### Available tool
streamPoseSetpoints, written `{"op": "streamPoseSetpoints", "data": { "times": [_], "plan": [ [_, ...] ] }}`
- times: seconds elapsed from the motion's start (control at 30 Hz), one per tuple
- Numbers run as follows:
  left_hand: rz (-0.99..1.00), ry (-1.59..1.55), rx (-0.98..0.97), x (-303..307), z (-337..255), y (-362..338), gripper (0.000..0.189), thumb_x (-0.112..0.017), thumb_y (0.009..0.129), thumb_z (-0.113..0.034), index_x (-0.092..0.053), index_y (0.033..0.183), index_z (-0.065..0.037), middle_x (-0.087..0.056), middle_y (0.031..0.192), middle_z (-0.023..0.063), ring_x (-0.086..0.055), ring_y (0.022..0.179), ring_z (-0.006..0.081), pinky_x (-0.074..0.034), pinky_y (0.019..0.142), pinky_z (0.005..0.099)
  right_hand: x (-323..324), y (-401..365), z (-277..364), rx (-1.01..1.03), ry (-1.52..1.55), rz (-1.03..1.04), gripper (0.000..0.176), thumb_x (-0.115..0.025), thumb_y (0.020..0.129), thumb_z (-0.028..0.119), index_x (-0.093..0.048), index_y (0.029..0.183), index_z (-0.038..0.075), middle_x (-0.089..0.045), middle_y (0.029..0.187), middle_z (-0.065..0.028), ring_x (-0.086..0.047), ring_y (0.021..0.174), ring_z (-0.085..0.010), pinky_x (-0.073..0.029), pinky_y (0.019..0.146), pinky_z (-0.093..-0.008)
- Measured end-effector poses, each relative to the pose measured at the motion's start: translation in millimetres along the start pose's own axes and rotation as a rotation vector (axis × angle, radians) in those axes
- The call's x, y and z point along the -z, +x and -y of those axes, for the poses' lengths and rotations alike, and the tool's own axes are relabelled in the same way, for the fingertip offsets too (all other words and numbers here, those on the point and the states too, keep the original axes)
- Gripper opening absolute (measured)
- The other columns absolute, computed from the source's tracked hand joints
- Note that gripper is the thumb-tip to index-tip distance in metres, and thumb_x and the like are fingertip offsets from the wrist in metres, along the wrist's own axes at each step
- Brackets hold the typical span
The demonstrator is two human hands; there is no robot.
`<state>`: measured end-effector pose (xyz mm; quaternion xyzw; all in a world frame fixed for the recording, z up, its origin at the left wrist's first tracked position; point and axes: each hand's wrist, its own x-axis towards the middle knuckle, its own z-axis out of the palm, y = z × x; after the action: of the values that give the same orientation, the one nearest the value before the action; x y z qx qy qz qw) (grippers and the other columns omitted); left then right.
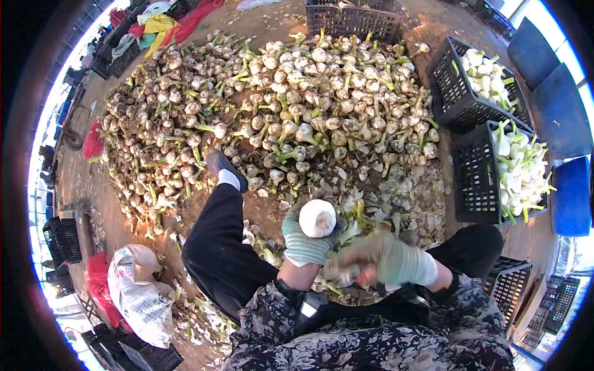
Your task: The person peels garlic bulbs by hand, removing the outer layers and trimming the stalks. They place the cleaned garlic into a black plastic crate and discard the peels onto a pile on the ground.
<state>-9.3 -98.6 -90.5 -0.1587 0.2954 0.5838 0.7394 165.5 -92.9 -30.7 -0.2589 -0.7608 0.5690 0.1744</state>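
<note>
An earthen floor [260, 20] lies below a white garlic bulb [317, 218], clasped in the gloved left hand [305, 241]; the gloved right hand [395, 258] beside it is blurred, so I cannot tell its grip. Trimming seems the step in hand, and the next move likely calls for a steady bulb. Room opens toward the garlic heap [328, 93] ahead, with a black crate [475, 185] bounding the right.

Bright Edges, Blurred Hand

Daylight glares white along both side edges, fringed blue and violet. Warm sunny patches dapple the ground [272, 18]; the middle is evenly lit. The pale bulb [317, 217] shines brightly, while the dark trousers [216, 247] lose detail. Motion smears the right hand [380, 258]. Fisheye curvature bends the margins into black corners.
</note>
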Motion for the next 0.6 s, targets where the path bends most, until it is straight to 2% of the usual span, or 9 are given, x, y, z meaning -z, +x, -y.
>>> {"op": "streamPoseSetpoints", "data": {
  "times": [0.03, 0.1, 0.13, 0.17, 0.27, 0.33, 0.37, 0.47, 0.6],
  "plan": [
    [-0.083, -0.002, -0.053, 3.5, -1.2, 3.1, 0.033, -0.042, 0.081, -0.028, -0.06, 0.096, -0.006, -0.062, 0.084, 0.01, -0.058, 0.078, 0.0265, -0.05, 0.065, 0.0405, 4.2, -5.8, 4.5, -0.013, 0.057, 0.196, 0.037, -0.066, 0.073, 0.019, -0.058, 0.109, 0.017, -0.063, 0.089, -0.0094, -0.06, 0.08, -0.0236, -0.047, 0.074, -0.0349],
    [-0.125, 0.0, -0.034, 1.0, -0.2, 1.2, 0.029, -0.042, 0.081, -0.029, -0.059, 0.092, -0.008, -0.061, 0.083, 0.009, -0.058, 0.077, 0.0259, -0.051, 0.065, 0.0395, 26.8, 2.4, -1.7, -0.649, -0.36, 0.246, 0.045, -0.068, 0.071, 0.025, -0.056, 0.114, 0.016, -0.061, 0.102, -0.0104, -0.059, 0.089, -0.025, -0.045, 0.082, -0.036],
    [-0.14, 0.019, -0.052, -4.3, 1.6, -0.1, 0.028, -0.043, 0.082, -0.029, -0.058, 0.091, -0.009, -0.061, 0.083, 0.0086, -0.059, 0.077, 0.0251, -0.051, 0.065, 0.0386, 29.8, -0.1, -6.4, -0.76, -0.747, 0.197, 0.064, -0.07, 0.069, 0.029, -0.044, 0.125, 0.012, -0.049, 0.122, -0.016, -0.051, 0.108, -0.0289, -0.039, 0.093, -0.0347],
    [-0.151, 0.035, -0.073, -10.3, 3.4, 0.6, 0.026, -0.043, 0.082, -0.03, -0.057, 0.09, -0.009, -0.061, 0.083, 0.0082, -0.059, 0.077, 0.0242, -0.052, 0.065, 0.0377, 30.5, -0.7, -7.8, -0.759, -0.76, 0.179, 0.064, -0.07, 0.069, 0.029, -0.044, 0.125, 0.012, -0.049, 0.122, -0.016, -0.051, 0.108, -0.0289, -0.039, 0.093, -0.0347],
    [-0.096, 0.226, -0.088, -9.6, 21.3, -4.9, 0.036, -0.047, 0.086, -0.042, -0.056, 0.096, -0.009, -0.061, 0.083, 0.0067, -0.06, 0.075, 0.0193, -0.053, 0.059, 0.032, 15.6, 0.9, -8.8, -0.151, -0.354, -0.213, 0.097, -0.071, 0.061, 0.048, -0.024, 0.134, 0.005, -0.026, 0.137, -0.0209, -0.029, 0.126, -0.0331, -0.031, 0.1, -0.0396],
    [-0.111, 0.44, -0.174, -3.9, 42.0, 0.0, 0.049, -0.046, 0.085, -0.051, -0.054, 0.101, -0.006, -0.062, 0.086, 0.0077, -0.061, 0.075, 0.0188, -0.053, 0.057, 0.0287, -9.2, 9.5, -22.8, -0.143, -0.216, -0.301, 0.088, -0.074, 0.064, 0.035, -0.026, 0.132, 0.004, -0.036, 0.129, -0.0223, -0.038, 0.119, -0.0311, -0.033, 0.098, -0.0368],
    [-0.047, 0.43, -0.021, -8.0, 36.4, -7.7, 0.04, -0.054, 0.085, -0.04, -0.054, 0.102, -0.004, -0.061, 0.09, 0.0065, -0.06, 0.077, 0.0171, -0.052, 0.064, 0.0274, -9.9, 9.8, -31.9, -0.131, -0.094, -0.366, 0.082, -0.073, 0.066, 0.028, -0.03, 0.13, 0.001, -0.042, 0.124, -0.0231, -0.044, 0.114, -0.0319, -0.034, 0.097, -0.0355],
    [0.022, 0.763, -0.258, -17.3, 36.6, -11.1, 0.026, -0.063, 0.08, -0.012, -0.055, 0.103, -0.002, -0.061, 0.093, 0.0071, -0.059, 0.082, 0.0134, -0.049, 0.071, 0.0251, 22.0, 1.3, -11.4, -0.559, 0.558, -0.339, 0.065, -0.074, 0.067, 0.023, -0.042, 0.121, 0.005, -0.056, 0.101, -0.0092, -0.056, 0.09, -0.0169, -0.047, 0.079, -0.0286],
    [-0.228, 0.681, -0.273, -15.2, 34.6, 0.4, 0.035, -0.059, 0.08, -0.005, -0.052, 0.113, 0.0, -0.06, 0.088, 0.0041, -0.056, 0.073, 0.0127, -0.047, 0.063, 0.0249, 99.5, -26.9, -37.6, -0.36, 1.134, -0.557, 0.053, -0.07, 0.068, 0.008, -0.047, 0.116, 0.005, -0.053, 0.108, -0.0124, -0.055, 0.094, -0.0233, -0.052, 0.074, -0.0356]
  ]
}}
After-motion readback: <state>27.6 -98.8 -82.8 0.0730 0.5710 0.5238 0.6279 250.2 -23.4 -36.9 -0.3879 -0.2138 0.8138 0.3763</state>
